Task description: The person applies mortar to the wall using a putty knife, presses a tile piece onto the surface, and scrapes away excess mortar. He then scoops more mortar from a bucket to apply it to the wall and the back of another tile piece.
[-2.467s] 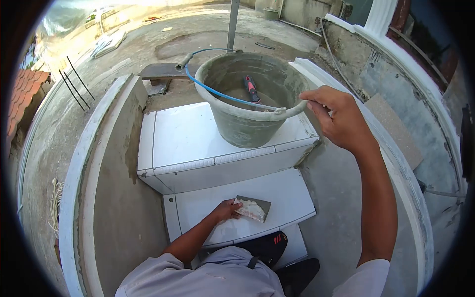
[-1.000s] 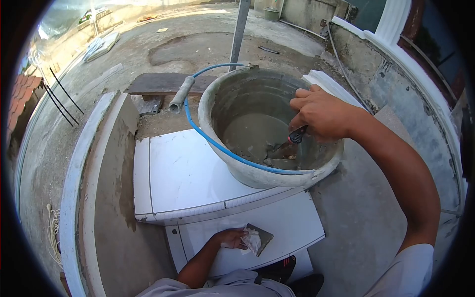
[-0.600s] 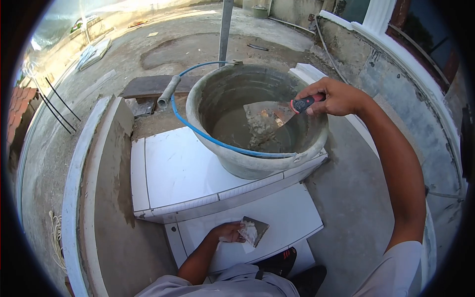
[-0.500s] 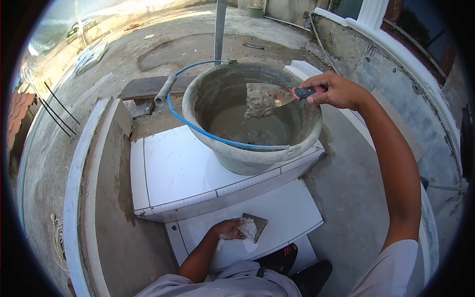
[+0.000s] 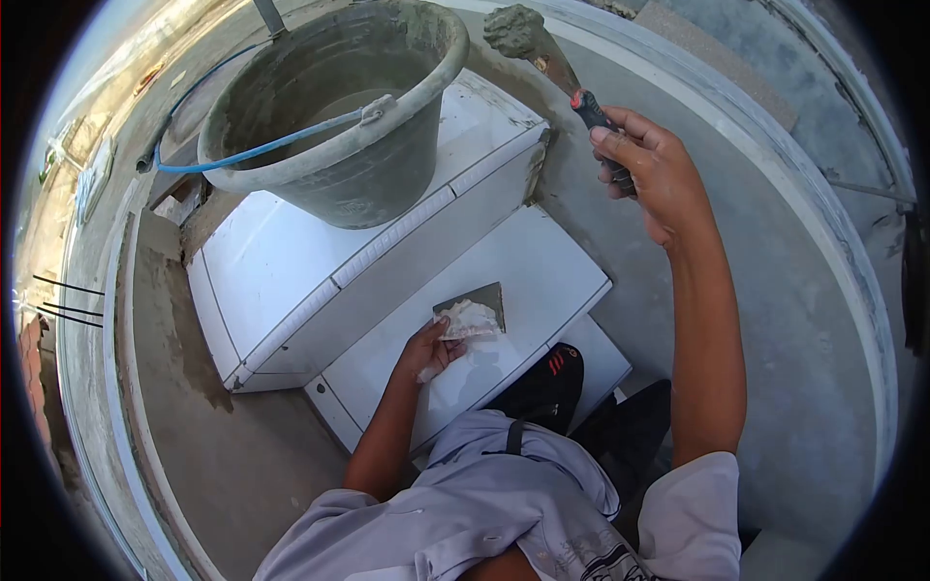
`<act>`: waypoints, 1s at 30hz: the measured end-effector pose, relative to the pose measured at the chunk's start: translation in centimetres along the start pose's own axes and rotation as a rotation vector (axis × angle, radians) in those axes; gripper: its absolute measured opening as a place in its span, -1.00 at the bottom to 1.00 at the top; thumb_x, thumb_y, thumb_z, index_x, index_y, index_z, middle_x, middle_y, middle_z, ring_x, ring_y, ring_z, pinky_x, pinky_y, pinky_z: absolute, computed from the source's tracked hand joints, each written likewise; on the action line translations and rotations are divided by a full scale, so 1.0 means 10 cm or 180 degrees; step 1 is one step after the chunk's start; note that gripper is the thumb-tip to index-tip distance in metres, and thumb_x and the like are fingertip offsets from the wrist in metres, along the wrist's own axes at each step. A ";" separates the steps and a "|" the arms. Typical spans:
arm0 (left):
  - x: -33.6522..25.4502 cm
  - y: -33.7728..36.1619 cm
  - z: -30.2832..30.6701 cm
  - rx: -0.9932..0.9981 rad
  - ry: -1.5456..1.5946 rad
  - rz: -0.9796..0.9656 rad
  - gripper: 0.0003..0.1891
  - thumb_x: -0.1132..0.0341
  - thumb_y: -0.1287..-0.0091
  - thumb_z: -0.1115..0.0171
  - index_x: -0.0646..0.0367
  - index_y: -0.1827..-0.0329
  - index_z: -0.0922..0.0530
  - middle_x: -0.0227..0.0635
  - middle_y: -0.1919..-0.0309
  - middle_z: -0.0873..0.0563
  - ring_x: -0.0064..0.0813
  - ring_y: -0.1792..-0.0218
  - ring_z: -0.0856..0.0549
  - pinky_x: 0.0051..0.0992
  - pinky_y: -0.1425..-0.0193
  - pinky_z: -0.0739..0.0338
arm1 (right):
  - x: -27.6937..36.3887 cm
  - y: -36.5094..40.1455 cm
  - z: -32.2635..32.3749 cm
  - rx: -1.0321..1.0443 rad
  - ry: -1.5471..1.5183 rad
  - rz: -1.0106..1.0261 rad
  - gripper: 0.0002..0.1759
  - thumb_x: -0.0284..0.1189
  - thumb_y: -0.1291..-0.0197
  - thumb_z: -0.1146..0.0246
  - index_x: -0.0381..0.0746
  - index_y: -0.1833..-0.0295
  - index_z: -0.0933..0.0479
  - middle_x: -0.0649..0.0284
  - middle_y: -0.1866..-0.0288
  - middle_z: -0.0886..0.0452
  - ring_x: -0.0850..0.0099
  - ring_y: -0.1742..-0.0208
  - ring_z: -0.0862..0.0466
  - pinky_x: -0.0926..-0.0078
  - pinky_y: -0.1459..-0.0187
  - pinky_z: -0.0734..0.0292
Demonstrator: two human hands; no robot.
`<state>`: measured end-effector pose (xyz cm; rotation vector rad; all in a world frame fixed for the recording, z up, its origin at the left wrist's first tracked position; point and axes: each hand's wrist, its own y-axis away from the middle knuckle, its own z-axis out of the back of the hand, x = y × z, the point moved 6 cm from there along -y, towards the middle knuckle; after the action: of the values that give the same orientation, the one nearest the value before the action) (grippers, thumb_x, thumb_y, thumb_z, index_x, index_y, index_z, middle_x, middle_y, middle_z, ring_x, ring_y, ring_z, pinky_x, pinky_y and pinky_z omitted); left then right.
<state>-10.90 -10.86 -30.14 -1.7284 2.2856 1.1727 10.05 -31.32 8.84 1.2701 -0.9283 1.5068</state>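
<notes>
My right hand (image 5: pixel 647 169) grips the red-and-black handle of a putty knife (image 5: pixel 557 70) whose blade carries a lump of grey mortar (image 5: pixel 513 29), held above the cement slope right of the bucket. The grey bucket (image 5: pixel 339 126) with a blue hose handle stands on the upper white-tiled step (image 5: pixel 257 261). My left hand (image 5: pixel 431 349) rests on the lower white-tiled step (image 5: pixel 542 271) and holds a small flat trowel plate (image 5: pixel 475 308) smeared with whitish paste.
Grey cement side walls (image 5: pixel 184 455) with white curved edging (image 5: pixel 852 290) flank the steps on both sides. My black shoes (image 5: pixel 542 387) stand on the lowest tile. Thin dark rods (image 5: pixel 63 300) lie at the far left.
My right hand scooped mortar from the bucket with the putty knife and lifted it out to the right. The view tilted down and turned; the left hand stayed on the lower step.
</notes>
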 end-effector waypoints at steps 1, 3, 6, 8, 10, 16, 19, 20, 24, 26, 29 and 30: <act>0.03 -0.01 -0.02 -0.0291 -0.0029 -0.0048 -0.67 0.14 -0.53 -0.20 0.04 -0.25 -0.48 -0.34 -0.01 -0.73 -0.43 0.08 -0.74 -0.33 -0.03 -0.68 | -0.25 0.09 0.04 -0.0027 -0.0180 -0.0096 -0.56 -0.33 -0.27 -0.40 -0.29 -0.21 -0.61 0.39 0.31 -0.57 0.61 0.38 -0.52 0.61 0.37 -0.46; 0.06 -0.04 -0.09 -0.0548 0.0004 -0.0100 -0.69 0.14 -0.53 -0.21 0.03 -0.23 -0.49 -0.36 0.03 -0.73 -0.46 0.15 -0.72 -0.36 0.01 -0.69 | -0.77 0.24 0.07 -0.0111 -0.0425 -0.0305 -0.58 -0.41 -0.26 -0.41 -0.30 -0.19 -0.58 0.37 0.30 -0.59 0.61 0.40 -0.56 0.61 0.39 -0.49; -0.01 -0.02 -0.20 -0.0772 -0.0181 -0.0191 -0.70 0.15 -0.53 -0.22 0.02 -0.21 -0.50 -0.37 0.06 -0.73 -0.48 0.18 -0.71 -0.40 0.05 -0.68 | -1.48 0.41 0.04 -0.0309 -0.0314 -0.0711 -0.56 -0.46 -0.23 -0.42 -0.34 -0.19 -0.50 0.30 0.26 -0.63 0.60 0.38 -0.61 0.58 0.40 -0.51; -0.08 -0.03 -0.23 -0.0822 -0.0367 -0.0266 -0.70 0.16 -0.53 -0.22 0.02 -0.21 -0.50 -0.37 0.07 -0.73 -0.49 0.19 -0.71 -0.44 0.09 -0.66 | -2.01 0.32 0.02 -0.0516 0.0158 -0.0493 -0.55 -0.46 -0.22 -0.40 -0.31 -0.19 -0.48 0.21 0.23 -0.67 0.47 0.34 -0.67 0.47 0.35 -0.55; -0.15 -0.05 -0.26 -0.0803 -0.0552 -0.0356 -0.70 0.17 -0.52 -0.22 0.02 -0.22 -0.50 -0.38 0.07 -0.73 -0.51 0.20 -0.70 -0.47 0.13 -0.65 | -2.44 0.24 -0.03 -0.0793 0.0993 -0.0173 -0.53 -0.46 -0.20 -0.39 -0.25 -0.22 -0.47 0.13 0.17 -0.69 0.32 0.27 -0.72 0.35 0.29 -0.59; -0.20 -0.02 -0.44 -0.1014 -0.0911 -0.0443 -0.71 0.22 -0.48 -0.26 0.01 -0.19 -0.48 -0.39 0.09 -0.72 -0.54 0.25 -0.66 -0.54 0.30 -0.58 | -2.87 -0.03 -0.25 -0.1103 0.2858 0.0310 -0.44 -0.48 -0.16 -0.36 -0.01 -0.32 -0.50 0.15 0.00 -0.66 0.08 0.07 -0.73 0.10 0.12 -0.64; -0.21 0.00 -0.45 -0.1200 -0.1058 -0.0433 -0.69 0.22 -0.46 -0.27 -0.02 -0.20 -0.48 -0.42 0.07 -0.70 -0.54 0.21 -0.64 -0.50 0.23 -0.58 | -2.93 -0.07 -0.23 -0.1022 0.3079 0.0212 -0.44 -0.47 -0.18 -0.35 0.01 -0.33 -0.51 0.16 0.06 -0.64 0.09 0.09 -0.74 0.09 0.13 -0.65; -0.24 -0.02 -0.48 -0.1208 -0.1101 -0.0458 -0.70 0.21 -0.46 -0.28 -0.02 -0.18 -0.49 -0.43 0.08 -0.70 -0.54 0.20 -0.64 -0.48 0.20 -0.57 | -2.93 -0.11 -0.22 -0.0962 0.3113 0.0164 -0.45 -0.46 -0.18 -0.35 0.01 -0.33 -0.51 0.17 0.06 -0.64 0.10 0.10 -0.74 0.08 0.14 -0.66; -0.22 -0.03 -0.51 -0.1198 -0.1193 -0.0448 -0.72 0.20 -0.44 -0.29 -0.02 -0.14 -0.51 -0.44 0.08 -0.69 -0.55 0.18 -0.64 -0.45 0.12 -0.56 | -2.84 -0.05 -0.17 -0.1020 0.3072 0.0148 -0.45 -0.44 -0.20 -0.34 0.01 -0.33 -0.51 0.18 0.06 -0.63 0.10 0.13 -0.74 0.07 0.16 -0.66; -0.21 -0.03 -0.54 -0.1220 -0.1147 -0.0463 -0.73 0.20 -0.45 -0.28 -0.02 -0.13 -0.52 -0.44 0.10 -0.70 -0.56 0.19 -0.65 -0.46 0.13 -0.56 | -2.83 -0.05 -0.16 -0.1036 0.3012 0.0204 -0.44 -0.44 -0.20 -0.34 0.01 -0.35 -0.50 0.16 0.06 -0.63 0.08 0.13 -0.74 0.05 0.15 -0.66; -0.27 -0.10 -0.59 -0.1203 -0.1194 -0.0554 -0.75 0.19 -0.46 -0.27 0.00 -0.11 -0.54 -0.44 0.17 -0.71 -0.57 0.26 -0.65 -0.49 0.18 -0.57 | -2.76 -0.09 -0.11 -0.0970 0.2736 0.0129 -0.41 -0.42 -0.18 -0.36 0.00 -0.37 -0.49 0.10 0.04 -0.64 0.04 0.11 -0.74 0.05 0.10 -0.64; -0.28 -0.10 -0.56 -0.1167 -0.1249 -0.0594 -0.76 0.19 -0.46 -0.26 0.02 -0.10 -0.55 -0.44 0.19 -0.71 -0.58 0.29 -0.65 -0.50 0.21 -0.57 | -2.75 -0.04 -0.10 -0.0963 0.2503 0.0085 -0.41 -0.40 -0.18 -0.37 -0.03 -0.37 -0.50 0.08 0.03 -0.66 0.03 0.09 -0.74 0.08 0.06 -0.64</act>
<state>-6.77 -11.95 -25.39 -1.5814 1.7282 1.7834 11.14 -35.20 -18.43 0.3764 -0.6046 1.6163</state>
